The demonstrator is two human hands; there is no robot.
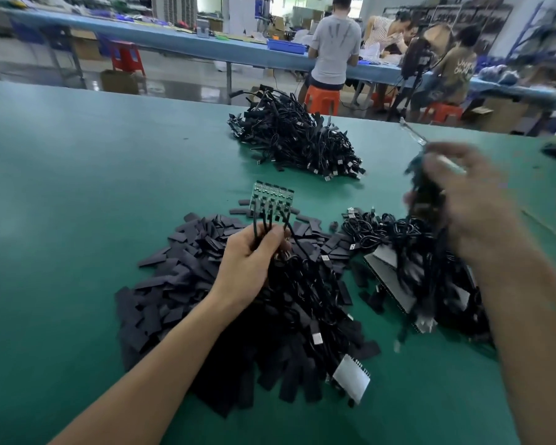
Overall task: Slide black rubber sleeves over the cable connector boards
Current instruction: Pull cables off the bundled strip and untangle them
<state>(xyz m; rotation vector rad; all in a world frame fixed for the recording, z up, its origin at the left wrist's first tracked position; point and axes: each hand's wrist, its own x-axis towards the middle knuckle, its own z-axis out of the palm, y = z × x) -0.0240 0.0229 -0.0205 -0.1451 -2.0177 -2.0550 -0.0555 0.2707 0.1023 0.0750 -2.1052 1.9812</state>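
While left hand (254,255) clenches cables (267,224) so the green connector boards (272,195) fan up, prob ready for rubber sleeves (180,268), right hand (466,203) grips a blurry cable bundle (427,194).

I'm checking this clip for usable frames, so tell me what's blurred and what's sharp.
Head view: the right hand and its cable bundle are smeared by motion blur; the left hand, the cable ends it grips and their green connector boards are sharp; lighting is even, shadows soft.
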